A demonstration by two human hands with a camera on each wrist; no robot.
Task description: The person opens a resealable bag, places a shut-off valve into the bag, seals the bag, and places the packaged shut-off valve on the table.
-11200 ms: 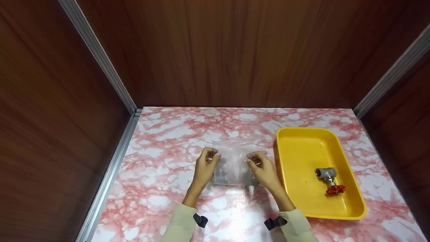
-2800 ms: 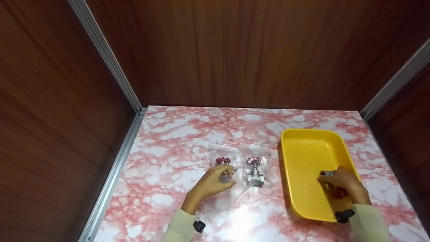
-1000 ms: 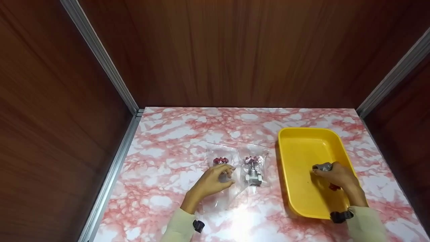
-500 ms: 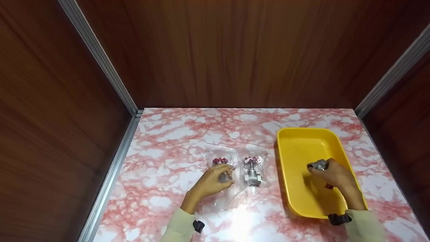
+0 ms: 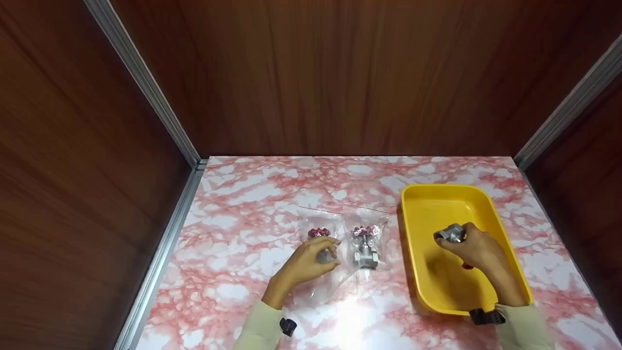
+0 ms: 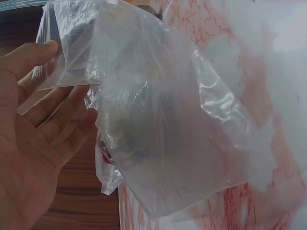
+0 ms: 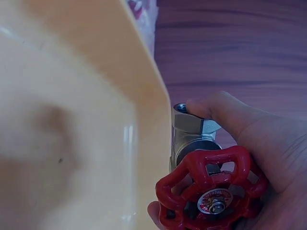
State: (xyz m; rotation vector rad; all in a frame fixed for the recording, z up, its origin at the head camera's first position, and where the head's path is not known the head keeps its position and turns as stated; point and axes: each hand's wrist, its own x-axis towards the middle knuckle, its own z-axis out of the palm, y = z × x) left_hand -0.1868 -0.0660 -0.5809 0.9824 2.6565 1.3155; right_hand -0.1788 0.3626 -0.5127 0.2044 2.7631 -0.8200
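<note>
My right hand [image 5: 478, 245] grips a metal valve [image 5: 454, 233] over the yellow tray [image 5: 407, 243]. In the right wrist view the red handwheel [image 7: 216, 191] faces the camera, with the thumb near the open end of the valve body. My left hand [image 5: 308, 260] pinches a clear zip bag [image 6: 158, 115], which hangs limp below the fingers. Behind that hand lies a bagged valve with a red handwheel [image 5: 319, 233], its body mostly hidden. To its right lies another bagged valve [image 5: 365, 260].
The tray stands at the right of the red-and-white marbled table [image 5: 243, 189]. Brown wood-look panels [image 5: 316, 78] rise at the back and both sides, with metal strips [image 5: 146, 78] at the corners.
My right hand has taken hold of the valve lying in the tray and raised it, moving left and away from me. The left hand has stayed still lately; the two bagged valves lie unmoved.
</note>
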